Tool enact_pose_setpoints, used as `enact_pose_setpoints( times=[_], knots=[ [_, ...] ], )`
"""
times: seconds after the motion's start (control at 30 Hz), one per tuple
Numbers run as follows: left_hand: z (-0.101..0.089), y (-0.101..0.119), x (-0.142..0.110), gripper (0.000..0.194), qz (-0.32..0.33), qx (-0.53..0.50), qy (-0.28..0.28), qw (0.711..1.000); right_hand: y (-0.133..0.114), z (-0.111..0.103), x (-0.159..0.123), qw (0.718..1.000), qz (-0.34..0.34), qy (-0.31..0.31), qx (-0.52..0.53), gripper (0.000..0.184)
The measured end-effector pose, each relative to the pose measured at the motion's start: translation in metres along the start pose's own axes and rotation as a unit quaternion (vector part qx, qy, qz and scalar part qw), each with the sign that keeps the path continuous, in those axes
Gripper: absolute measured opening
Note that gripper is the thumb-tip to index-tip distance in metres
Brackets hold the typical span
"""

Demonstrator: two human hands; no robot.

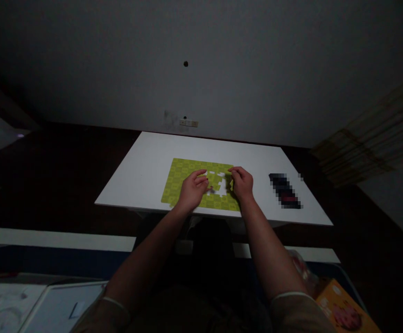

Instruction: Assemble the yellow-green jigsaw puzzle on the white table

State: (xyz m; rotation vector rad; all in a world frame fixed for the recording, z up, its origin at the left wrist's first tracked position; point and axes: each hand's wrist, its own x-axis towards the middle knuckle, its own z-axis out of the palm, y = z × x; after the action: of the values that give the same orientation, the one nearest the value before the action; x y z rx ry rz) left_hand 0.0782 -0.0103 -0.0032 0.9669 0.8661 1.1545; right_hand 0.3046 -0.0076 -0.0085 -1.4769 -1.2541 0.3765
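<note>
A yellow-green jigsaw puzzle (177, 178) lies on the white table (132, 180), with an irregular gap near its middle where the white tabletop shows through. My left hand (192, 192) rests over the puzzle left of the gap, its fingers loosely bent and apart, apparently empty. Across the gap, my right hand (243, 182) is at the puzzle's right side, fingers curled in a pinch. Whatever the right fingertips hold, if anything, is too small and dark to make out. Small green pieces in the gap are partly hidden by my fingers.
A pixelated dark object (285, 190) lies at the table's right. Behind the table stands a grey wall with sockets (188, 123). An orange box (343, 307) is at lower right, and a white-framed panel (63, 307) at lower left. The table's near edge runs under my forearms.
</note>
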Motion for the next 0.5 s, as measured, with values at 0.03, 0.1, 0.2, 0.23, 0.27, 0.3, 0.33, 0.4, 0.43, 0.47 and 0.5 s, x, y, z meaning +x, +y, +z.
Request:
enact_pose_setpoints(
  times=[0.03,0.1,0.2,0.23,0.27,0.3,0.33,0.4,0.43,0.47,0.5],
  knots=[
    [0.004,-0.004,0.001,0.052,-0.005,0.004,0.0,1.0,-0.001,0.0,-0.001,1.0,-0.001,-0.009,0.005,0.035],
    [0.01,-0.011,0.003,0.056,-0.007,0.024,0.003,1.0,-0.002,-0.001,-0.002,0.999,0.002,-0.029,0.014,0.041],
    [0.012,-0.017,0.005,0.06,0.007,0.057,0.005,0.998,-0.003,-0.001,-0.003,0.998,0.004,-0.06,0.024,0.048],
    [0.011,-0.019,0.005,0.06,0.013,0.062,0.003,0.998,-0.002,-0.001,-0.004,0.997,0.002,-0.071,0.024,0.048],
    [0.01,-0.02,0.005,0.06,0.017,0.065,0.0,0.998,-0.002,-0.001,-0.003,0.996,-0.002,-0.082,0.021,0.048],
    [0.009,-0.021,0.005,0.06,0.02,0.065,-0.003,0.998,-0.002,-0.001,-0.003,0.996,-0.006,-0.093,0.015,0.047],
    [0.008,-0.022,0.005,0.06,0.02,0.063,-0.006,0.998,-0.001,-0.001,-0.003,0.994,-0.01,-0.105,0.008,0.045],
    [0.006,-0.023,0.007,0.059,0.015,0.06,-0.008,0.998,-0.001,0.0,-0.003,0.992,-0.02,-0.126,-0.002,0.04],
    [0.005,-0.023,0.008,0.058,0.012,0.062,-0.008,0.998,-0.001,0.001,-0.003,0.99,-0.025,-0.135,-0.005,0.038],
    [0.005,-0.024,0.009,0.057,0.01,0.066,-0.008,0.998,-0.001,0.001,-0.003,0.989,-0.03,-0.143,-0.008,0.036],
    [0.005,-0.025,0.01,0.056,0.01,0.073,-0.009,0.997,-0.001,0.002,-0.003,0.988,-0.034,-0.148,-0.012,0.035]
  ],
)
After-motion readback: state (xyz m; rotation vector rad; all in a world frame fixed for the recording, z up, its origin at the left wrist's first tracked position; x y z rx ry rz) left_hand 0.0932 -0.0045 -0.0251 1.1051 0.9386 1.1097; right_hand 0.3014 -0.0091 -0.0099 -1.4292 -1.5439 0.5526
